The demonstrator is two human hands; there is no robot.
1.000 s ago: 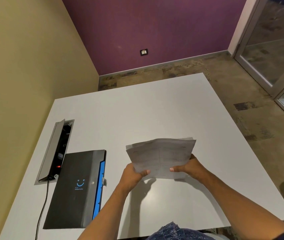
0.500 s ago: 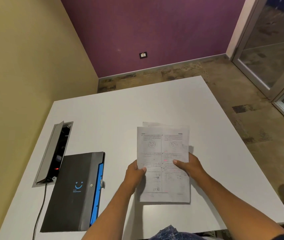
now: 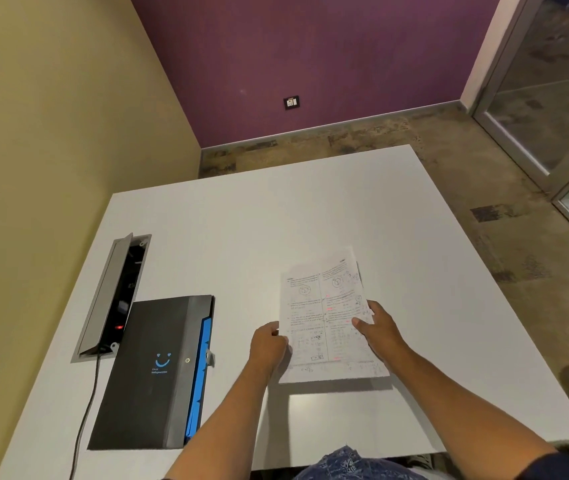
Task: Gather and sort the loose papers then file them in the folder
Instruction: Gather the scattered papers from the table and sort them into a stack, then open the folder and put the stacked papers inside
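Observation:
A stack of printed white papers [image 3: 324, 317] is held a little above the white table [image 3: 276, 230], its printed face toward me and slightly tilted. My left hand [image 3: 269, 344] grips its left edge and my right hand [image 3: 378, 329] grips its right side, thumb on the front sheet. The black folder [image 3: 158, 372] with a blue smiley logo and blue inner tabs lies shut on the table to the left of my left hand, apart from the papers.
An open grey cable box [image 3: 113, 296] is set into the table left of the folder, with a black cord [image 3: 83, 414] running to the near edge. The table's right edge drops to a mottled floor [image 3: 483, 161]. Glass doors stand at the far right.
The papers went from bent and lying nearly flat between my hands to upright with the print facing me, then shifted slightly right and tilted. Both hands kept their grip.

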